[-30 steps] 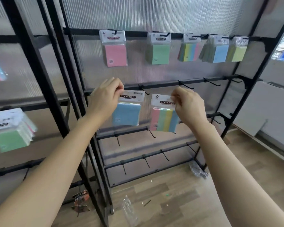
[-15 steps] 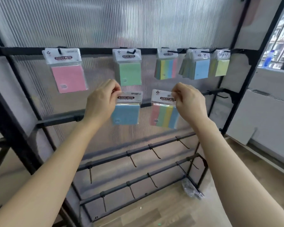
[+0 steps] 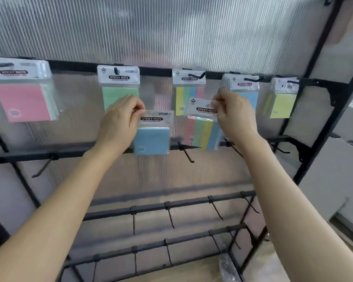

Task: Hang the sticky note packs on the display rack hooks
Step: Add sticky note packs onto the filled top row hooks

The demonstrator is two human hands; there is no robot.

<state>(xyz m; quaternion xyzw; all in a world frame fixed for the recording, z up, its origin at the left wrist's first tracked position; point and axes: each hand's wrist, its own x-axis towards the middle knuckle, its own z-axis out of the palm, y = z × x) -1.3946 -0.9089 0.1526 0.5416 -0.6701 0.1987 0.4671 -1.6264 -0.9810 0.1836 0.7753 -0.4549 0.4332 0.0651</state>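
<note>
Head: left hand [image 3: 119, 121] pinches glossy blue pack [image 3: 152, 140]; right hand [image 3: 235, 116], striped pack [image 3: 203, 132].

Bright, even daylight diffuses through the ribbed panel [image 3: 171, 31]; slight motion blur, wide-angle bending at edges.

Left hand [image 3: 118, 122], right hand [image 3: 235, 117] and forearms [image 3: 55, 216] are bare.
</note>
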